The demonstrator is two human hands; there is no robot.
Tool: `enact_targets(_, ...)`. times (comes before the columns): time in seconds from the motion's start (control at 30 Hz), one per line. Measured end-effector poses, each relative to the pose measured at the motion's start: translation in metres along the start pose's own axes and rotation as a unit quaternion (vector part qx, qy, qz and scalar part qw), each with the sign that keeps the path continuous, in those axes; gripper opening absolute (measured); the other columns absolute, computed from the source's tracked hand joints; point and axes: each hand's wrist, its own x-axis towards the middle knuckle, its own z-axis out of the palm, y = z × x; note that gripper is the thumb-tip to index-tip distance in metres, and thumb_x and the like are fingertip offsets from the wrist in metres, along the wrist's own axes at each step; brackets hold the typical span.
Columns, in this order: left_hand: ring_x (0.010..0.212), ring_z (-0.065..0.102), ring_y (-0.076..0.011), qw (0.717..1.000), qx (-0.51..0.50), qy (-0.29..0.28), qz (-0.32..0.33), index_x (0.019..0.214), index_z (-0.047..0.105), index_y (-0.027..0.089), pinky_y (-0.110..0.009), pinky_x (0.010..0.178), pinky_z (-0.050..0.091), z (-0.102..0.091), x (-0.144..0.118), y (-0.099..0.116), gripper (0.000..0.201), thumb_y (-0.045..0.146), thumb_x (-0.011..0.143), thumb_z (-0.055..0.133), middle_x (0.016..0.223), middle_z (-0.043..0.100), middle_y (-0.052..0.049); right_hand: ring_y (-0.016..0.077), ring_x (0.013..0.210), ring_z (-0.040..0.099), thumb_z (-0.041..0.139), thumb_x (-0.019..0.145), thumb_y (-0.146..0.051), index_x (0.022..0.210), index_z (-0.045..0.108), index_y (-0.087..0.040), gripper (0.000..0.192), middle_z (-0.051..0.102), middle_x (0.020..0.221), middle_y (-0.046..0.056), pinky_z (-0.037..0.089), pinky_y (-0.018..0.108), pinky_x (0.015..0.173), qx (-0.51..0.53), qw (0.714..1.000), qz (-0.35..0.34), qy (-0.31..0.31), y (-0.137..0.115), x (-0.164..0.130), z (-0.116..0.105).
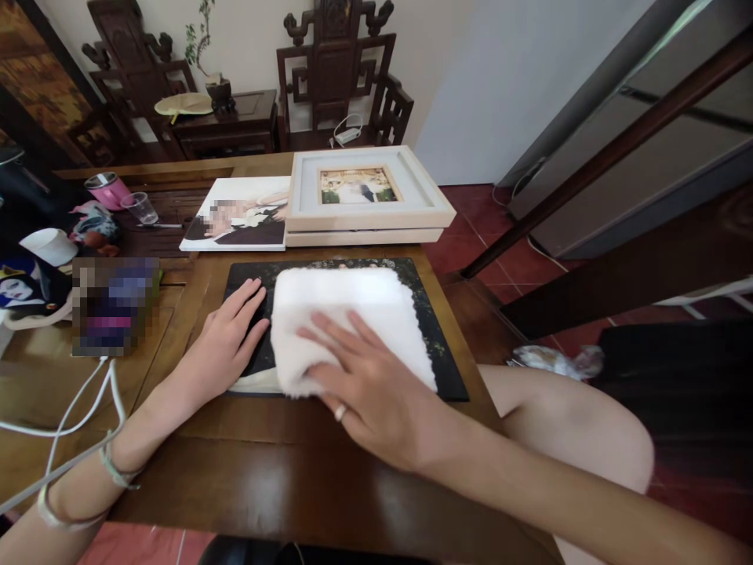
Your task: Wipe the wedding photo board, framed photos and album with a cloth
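Observation:
A dark photo panel (448, 369) lies flat on the wooden table. Most of its picture is hidden under a fluffy white cloth (376, 294). My right hand (370, 384), with a ring on one finger, presses down on this cloth; its fingers are spread over the top and the cloth is folded up near the thumb. My left hand (227, 333) rests on the panel's left edge, fingers stretched out and holding nothing. Bracelets circle my left wrist.
Behind the panel are stacked light wooden frames (368, 224) and a white-edged photo print (241, 216). At left sit a pixelated phone-like object (114, 306) with white cables (114, 392), a white cup (50, 247), a pink mug (107, 191) and a clear cup (141, 208).

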Motion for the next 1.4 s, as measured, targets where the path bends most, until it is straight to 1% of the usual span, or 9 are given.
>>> enact_targets(0.17, 0.146, 0.026, -0.0262, 1.000, -0.005, -0.004, 0.017, 0.145, 0.038, 0.014, -0.050, 0.117, 0.028, 0.000, 0.000, -0.004, 0.049, 0.030, 0.100, 0.028, 0.156, 0.030, -0.013, 0.0296, 0.142, 0.033, 0.054, 0.085, -0.011, 0.105, 0.067, -0.020, 0.025, 0.052, 0.143, 0.011, 0.022, 0.060, 0.116, 0.047, 0.993, -0.095, -0.056, -0.002, -0.011, -0.010)
enact_targets(0.33, 0.144, 0.031, -0.0259, 1.000, -0.020, 0.022, 0.009, 0.142, 0.043, 0.011, -0.049, 0.118, 0.027, 0.002, 0.001, -0.001, 0.048, 0.031, 0.100, 0.030, 0.154, 0.036, -0.014, 0.0211, 0.141, 0.036, 0.051, 0.087, -0.008, 0.106, 0.064, -0.021, 0.026, 0.057, 0.139, 0.012, 0.025, 0.052, 0.118, 0.061, 0.995, -0.066, -0.041, 0.030, 0.001, -0.020)
enact_targets(0.57, 0.135, 0.045, -0.0229, 0.973, -0.152, 0.171, -0.021, 0.136, 0.051, 0.015, -0.042, 0.117, 0.031, -0.004, 0.004, 0.007, 0.044, 0.036, 0.100, 0.037, 0.143, 0.052, -0.010, 0.0307, 0.141, 0.035, 0.049, 0.090, -0.011, 0.112, 0.063, -0.016, 0.027, 0.060, 0.134, 0.015, 0.024, 0.061, 0.114, 0.011, 1.000, -0.020, -0.012, 0.030, 0.036, -0.007)
enact_targets(0.7, 0.130, 0.050, -0.0235, 0.959, -0.190, 0.203, -0.057, 0.133, 0.054, 0.018, -0.042, 0.114, 0.035, -0.009, 0.004, 0.010, 0.045, 0.042, 0.100, 0.035, 0.140, 0.055, -0.008, 0.0318, 0.142, 0.031, 0.049, 0.091, -0.014, 0.115, 0.063, -0.015, 0.028, 0.050, 0.145, 0.015, 0.021, 0.061, 0.115, -0.006, 0.995, -0.090, -0.036, 0.019, 0.046, 0.000)
enact_targets(0.83, 0.131, 0.049, -0.0236, 0.962, -0.178, 0.196, -0.064, 0.132, 0.055, 0.017, -0.043, 0.115, 0.034, -0.007, 0.004, 0.008, 0.046, 0.043, 0.100, 0.035, 0.140, 0.055, -0.008, 0.0277, 0.141, 0.035, 0.051, 0.089, -0.014, 0.113, 0.064, -0.016, 0.028, 0.056, 0.139, 0.013, 0.022, 0.058, 0.116, 0.027, 0.986, -0.154, -0.059, 0.017, 0.032, -0.005)
enact_targets(1.03, 0.136, 0.044, -0.0253, 0.989, -0.076, 0.125, -0.003, 0.139, 0.050, 0.015, -0.045, 0.116, 0.034, -0.001, 0.003, 0.005, 0.048, 0.040, 0.098, 0.041, 0.147, 0.047, -0.010, 0.0209, 0.136, 0.044, 0.047, 0.087, -0.009, 0.099, 0.065, -0.022, 0.025, 0.064, 0.130, 0.008, 0.028, 0.050, 0.117, 0.059, 0.997, -0.055, -0.017, 0.038, -0.017, -0.027)
enact_targets(1.13, 0.136, 0.044, -0.0265, 0.995, -0.037, 0.083, 0.039, 0.136, 0.054, 0.014, -0.046, 0.114, 0.036, 0.001, 0.002, 0.005, 0.046, 0.037, 0.099, 0.039, 0.148, 0.045, -0.011, 0.0233, 0.133, 0.048, 0.043, 0.091, -0.013, 0.097, 0.064, -0.024, 0.024, 0.066, 0.124, 0.007, 0.027, 0.053, 0.117, 0.039, 0.999, 0.008, 0.023, 0.054, -0.028, -0.035)
enact_targets(1.3, 0.135, 0.045, -0.0276, 0.995, -0.021, 0.083, 0.053, 0.132, 0.057, 0.011, -0.048, 0.113, 0.038, 0.003, 0.002, 0.001, 0.045, 0.036, 0.099, 0.039, 0.144, 0.050, -0.013, 0.0232, 0.100, 0.066, 0.041, 0.094, -0.021, 0.085, 0.061, -0.022, 0.021, 0.071, 0.093, 0.002, 0.028, 0.054, 0.115, 0.078, 0.989, 0.101, 0.068, 0.062, -0.006, -0.033)
enact_targets(1.4, 0.135, 0.045, -0.0275, 0.995, -0.021, 0.083, 0.056, 0.131, 0.058, 0.010, -0.047, 0.113, 0.038, 0.004, 0.003, -0.001, 0.045, 0.036, 0.099, 0.039, 0.144, 0.050, -0.014, 0.0226, 0.098, 0.066, 0.042, 0.095, -0.026, 0.094, 0.064, -0.022, 0.022, 0.072, 0.102, 0.002, 0.026, 0.054, 0.115, 0.133, 0.978, 0.129, 0.092, 0.055, 0.025, -0.025)
